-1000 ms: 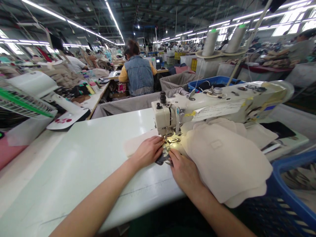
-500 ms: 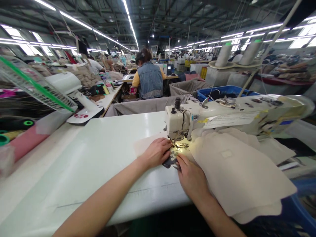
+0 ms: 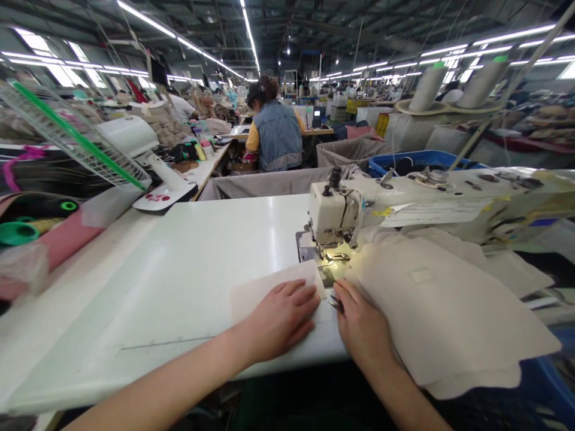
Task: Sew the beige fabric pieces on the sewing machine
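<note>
My left hand (image 3: 287, 317) lies flat, fingers stretched, on a pale beige fabric piece (image 3: 251, 293) left of the sewing machine (image 3: 332, 215). The piece's right edge reaches close to the lit metal needle plate (image 3: 329, 275). My right hand (image 3: 363, 317) is closed in front of the plate, beside a stack of beige panels (image 3: 449, 311). Two small metal blades, looking like thread snips (image 3: 335, 302), stick out from under its fingers; the handle is hidden.
A white fan (image 3: 130, 143) stands on the left-hand table near rolled material (image 3: 67, 239). Behind the machine are a grey fabric-lined bin (image 3: 269, 182) and a blue crate (image 3: 417, 160). Thread cones (image 3: 426, 87) stand at right. A person in a denim vest (image 3: 278, 134) sits ahead.
My left hand has drawn back from the presser foot toward me, with the beige piece under it. The dark patterned part beneath my fingers no longer shows. My right hand stays near the plate.
</note>
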Tool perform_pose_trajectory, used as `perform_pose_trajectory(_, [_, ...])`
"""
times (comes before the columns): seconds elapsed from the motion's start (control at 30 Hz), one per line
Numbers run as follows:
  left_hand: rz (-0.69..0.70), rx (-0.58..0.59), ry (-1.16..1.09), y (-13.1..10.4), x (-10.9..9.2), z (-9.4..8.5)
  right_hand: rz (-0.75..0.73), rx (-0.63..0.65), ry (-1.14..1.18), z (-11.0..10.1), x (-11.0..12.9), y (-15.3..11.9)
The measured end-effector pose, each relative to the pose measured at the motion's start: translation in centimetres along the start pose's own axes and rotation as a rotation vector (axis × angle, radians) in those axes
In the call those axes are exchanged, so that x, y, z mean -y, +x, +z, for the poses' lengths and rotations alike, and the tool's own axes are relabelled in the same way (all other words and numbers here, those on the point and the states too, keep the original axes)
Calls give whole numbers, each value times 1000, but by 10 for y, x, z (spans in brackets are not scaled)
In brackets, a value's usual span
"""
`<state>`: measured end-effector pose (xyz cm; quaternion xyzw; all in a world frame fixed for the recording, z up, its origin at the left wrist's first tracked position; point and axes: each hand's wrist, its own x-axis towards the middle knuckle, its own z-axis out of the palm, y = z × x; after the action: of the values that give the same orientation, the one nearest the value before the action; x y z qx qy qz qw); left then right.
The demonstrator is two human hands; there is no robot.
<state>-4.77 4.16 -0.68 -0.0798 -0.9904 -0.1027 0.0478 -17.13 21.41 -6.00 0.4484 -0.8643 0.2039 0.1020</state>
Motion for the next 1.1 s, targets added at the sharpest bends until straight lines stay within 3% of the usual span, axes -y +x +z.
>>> perform_pose_trajectory(0.17, [-16, 17, 15, -4, -7, 1, -30, -93, 37, 2, -2, -2])
perform_pose_trajectory(0.43, [32, 107, -62, 10, 19, -20, -55, -165, 131, 1, -4, 0])
perform_pose_trajectory(0.5, [-71, 120, 57, 13, 25, -21, -42, -182, 216, -1, -4, 0])
perform_pose_trajectory(0.63, [-570, 187, 358, 18, 30, -20, 7, -237, 394, -8, -5, 2])
perform_pose_trajectory(0.7, [-736, 203, 411, 18, 32, -20, 37, -226, 444, -11, -6, 3])
perform_pose_trajectory(0.8, [-807, 223, 429, 14, 33, -22, 70, -170, 498, -18, -5, 4])
perform_pose_trajectory(1.1, [-848, 233, 449, 3, 26, -24, 106, 8, 652, -24, -1, 10])
